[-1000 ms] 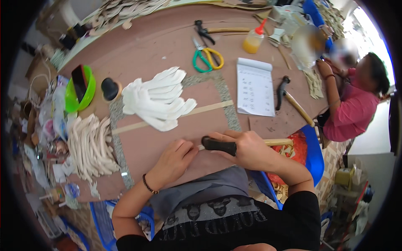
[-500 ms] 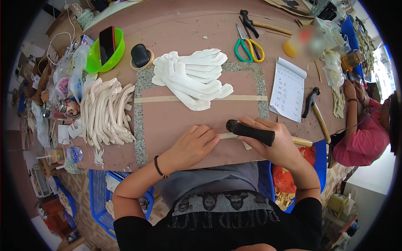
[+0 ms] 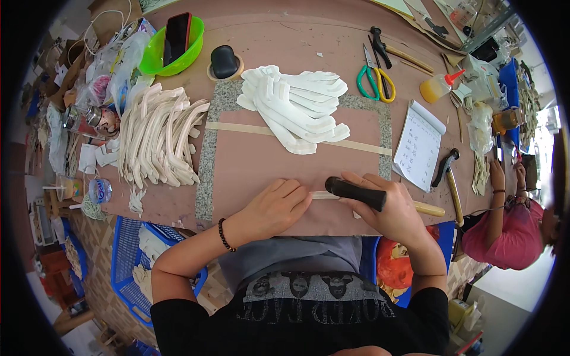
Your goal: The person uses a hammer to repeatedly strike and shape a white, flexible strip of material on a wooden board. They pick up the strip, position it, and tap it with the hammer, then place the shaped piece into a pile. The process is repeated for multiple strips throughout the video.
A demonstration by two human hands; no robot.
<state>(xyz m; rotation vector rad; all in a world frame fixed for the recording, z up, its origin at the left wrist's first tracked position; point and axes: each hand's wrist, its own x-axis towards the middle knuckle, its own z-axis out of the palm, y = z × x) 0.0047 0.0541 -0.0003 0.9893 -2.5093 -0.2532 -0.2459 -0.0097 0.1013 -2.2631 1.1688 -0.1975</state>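
The pale strip [image 3: 322,195] lies near our edge of the table [image 3: 255,169], a short length of it bare between our two hands. At its left end rests our left hand [image 3: 270,207], its fingers pressed together with the tips at the strip; whether they pinch it or only hold it down, we cannot tell. Our right hand [image 3: 396,209] wraps its fingers round a hammer [image 3: 359,193] close to its black head, the wooden handle poking out past the palm. The head is over the strip's right part, though we cannot see whether they touch.

We judge the step to be pressing or tapping the strip flat. To do it well, we should keep the strip straight, bring the hammer's face down squarely and work along in short, even strokes, with our left fingers clear of the head. Our short grip favours control over swing; a tilted edge could dent the strip.

Farther off, cream strips [image 3: 159,139] lie heaped to our left, and white strips [image 3: 294,110] fan out ahead. Beyond them lie scissors [image 3: 374,70], well apart from our hands.
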